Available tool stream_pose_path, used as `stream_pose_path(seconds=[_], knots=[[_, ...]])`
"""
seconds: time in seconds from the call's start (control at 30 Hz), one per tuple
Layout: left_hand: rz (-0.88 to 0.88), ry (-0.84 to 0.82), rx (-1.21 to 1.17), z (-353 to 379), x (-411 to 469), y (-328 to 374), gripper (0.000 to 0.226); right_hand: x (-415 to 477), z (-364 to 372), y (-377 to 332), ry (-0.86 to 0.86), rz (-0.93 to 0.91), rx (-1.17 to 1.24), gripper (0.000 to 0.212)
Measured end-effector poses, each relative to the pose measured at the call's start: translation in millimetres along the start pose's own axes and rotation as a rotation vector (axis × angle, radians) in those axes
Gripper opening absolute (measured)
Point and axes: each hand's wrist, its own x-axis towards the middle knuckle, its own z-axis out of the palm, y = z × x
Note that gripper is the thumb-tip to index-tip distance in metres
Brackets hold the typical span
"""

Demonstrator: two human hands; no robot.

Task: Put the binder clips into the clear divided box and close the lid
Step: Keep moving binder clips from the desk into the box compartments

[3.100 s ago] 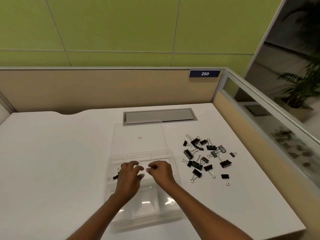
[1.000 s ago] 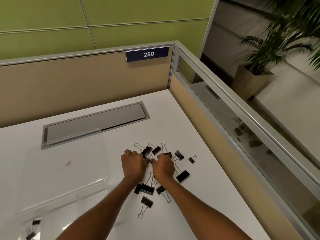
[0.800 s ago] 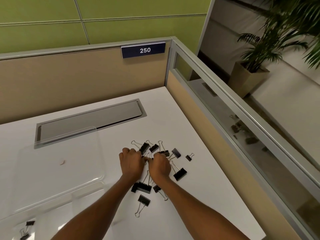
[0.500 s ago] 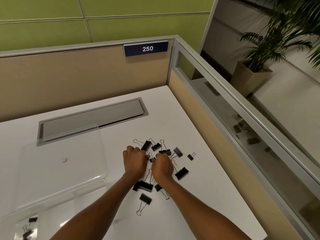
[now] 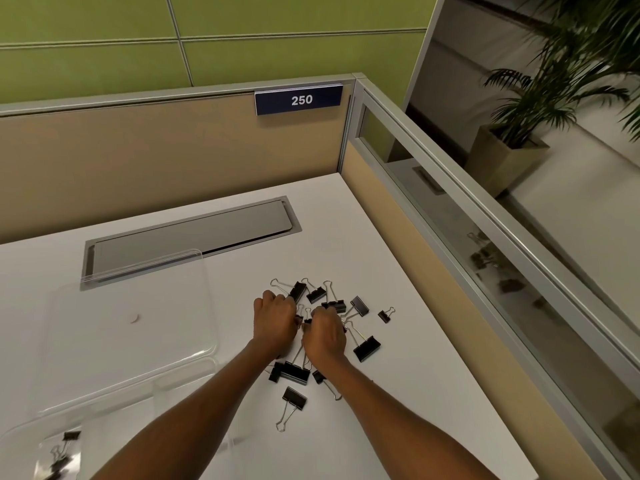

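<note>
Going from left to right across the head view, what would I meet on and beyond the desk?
The open lid → left hand → right hand, both gripping binder clips → lone small clip → glass partition → potted plant.

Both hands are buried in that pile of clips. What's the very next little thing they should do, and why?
Probably lift and carry the handfuls over to the box: the left hand and right hand are curled into the clips, the box holds only a few, and its lid lies open.
</note>
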Motion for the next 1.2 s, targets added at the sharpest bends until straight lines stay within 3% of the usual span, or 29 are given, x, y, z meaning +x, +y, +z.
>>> stream_pose_path(seconds=[0.13,0.27,0.43,0.63,0.73,0.83,0.97,1.2], knots=[[0.021,0.002,-0.018,2.5,-2.3,2.4,0.007,0.7,-0.4,-2.1,0.009,0.010,0.011,0.027],[-0.005,-0.029,-0.081,2.7,-4.5,3.7,0.014,1.2,1.0,-4.1,0.008,0.018,0.020,0.041],[0.065,-0.004,-0.046,1.6,-4.9,0.0,0.006,2.7,0.3,-5.4,-0.033,0.054,0.051,0.034],[0.279,0.059,0.160,-3.8,-8.4,-5.6,0.024,1.2,-1.4,0.9,-0.028,0.042,0.118,0.029],[0.281,0.088,0.138,-7.4,-8.3,-6.9,0.028,2.3,-2.0,3.1,-0.016,0.038,0.160,0.027],[0.235,0.095,-0.022,-11.7,-9.5,-7.1,0.022,4.1,-6.6,2.8,-0.017,0.068,0.245,0.027],[0.090,0.123,-0.428,-19.0,-15.4,-12.7,0.018,5.1,-16.5,1.3,-0.004,0.209,0.549,0.018],[-0.231,0.084,-1.024,-47.4,-46.9,-29.0,0.010,-12.2,-34.0,-12.7,-0.190,0.286,1.027,0.009]])
